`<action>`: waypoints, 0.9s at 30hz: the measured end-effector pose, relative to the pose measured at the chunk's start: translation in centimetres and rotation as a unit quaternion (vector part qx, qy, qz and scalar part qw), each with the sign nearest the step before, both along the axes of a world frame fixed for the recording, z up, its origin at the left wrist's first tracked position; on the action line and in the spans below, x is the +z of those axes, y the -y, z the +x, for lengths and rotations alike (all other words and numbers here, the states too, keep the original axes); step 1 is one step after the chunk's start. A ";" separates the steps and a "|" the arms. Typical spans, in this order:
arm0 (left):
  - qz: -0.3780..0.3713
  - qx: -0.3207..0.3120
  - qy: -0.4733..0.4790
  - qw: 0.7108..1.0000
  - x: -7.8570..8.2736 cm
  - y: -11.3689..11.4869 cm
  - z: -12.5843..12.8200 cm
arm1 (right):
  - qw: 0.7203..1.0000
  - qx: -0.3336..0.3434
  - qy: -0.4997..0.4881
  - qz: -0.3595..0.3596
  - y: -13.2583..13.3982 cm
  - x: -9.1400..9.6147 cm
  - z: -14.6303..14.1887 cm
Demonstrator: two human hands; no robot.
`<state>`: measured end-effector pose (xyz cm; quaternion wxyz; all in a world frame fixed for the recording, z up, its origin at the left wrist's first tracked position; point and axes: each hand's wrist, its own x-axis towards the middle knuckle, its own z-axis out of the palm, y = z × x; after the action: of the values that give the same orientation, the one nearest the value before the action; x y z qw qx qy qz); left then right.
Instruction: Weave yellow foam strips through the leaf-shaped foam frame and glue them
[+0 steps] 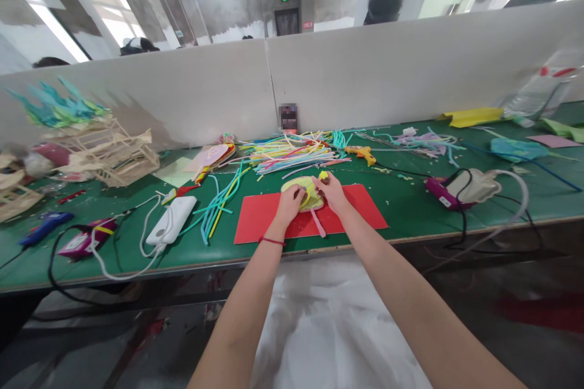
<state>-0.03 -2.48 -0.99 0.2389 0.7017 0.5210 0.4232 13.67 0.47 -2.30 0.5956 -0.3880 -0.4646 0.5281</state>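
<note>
Yellow-green piece [312, 197] partly covered, left hand [291, 201] curled over it, grip unclear, right hand [333, 193] pinching yellow bit [323, 175], both reaching forward

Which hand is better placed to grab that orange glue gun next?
Probably the right hand: the orange glue gun lies beyond it, on that side; the left hand is farther off, at the yellow-green piece. The right seems to hold a small yellow bit, so may need freeing first.

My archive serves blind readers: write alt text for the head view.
A person's left hand and right hand handle a yellowish piece over a red sheet on a green table. Colourful strips lie beyond.
</note>
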 end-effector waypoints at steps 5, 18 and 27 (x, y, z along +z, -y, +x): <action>-0.004 0.014 0.012 1.000 0.1 0.1 0.0 | 0.999 0.024 0.022 -0.013 0.2 0.2 -0.1; -0.024 0.053 0.212 0.976 -0.7 -0.4 -0.4 | 0.999 0.005 -0.034 -0.032 0.0 0.2 0.0; -0.061 0.060 0.268 0.960 -0.3 -0.5 -0.4 | 0.999 0.001 -0.032 -0.037 -0.3 0.1 0.0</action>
<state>-0.46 -1.94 -1.33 0.3864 0.5142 0.5041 0.5763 13.68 0.81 -2.23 0.5951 -0.3921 -0.4258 0.5575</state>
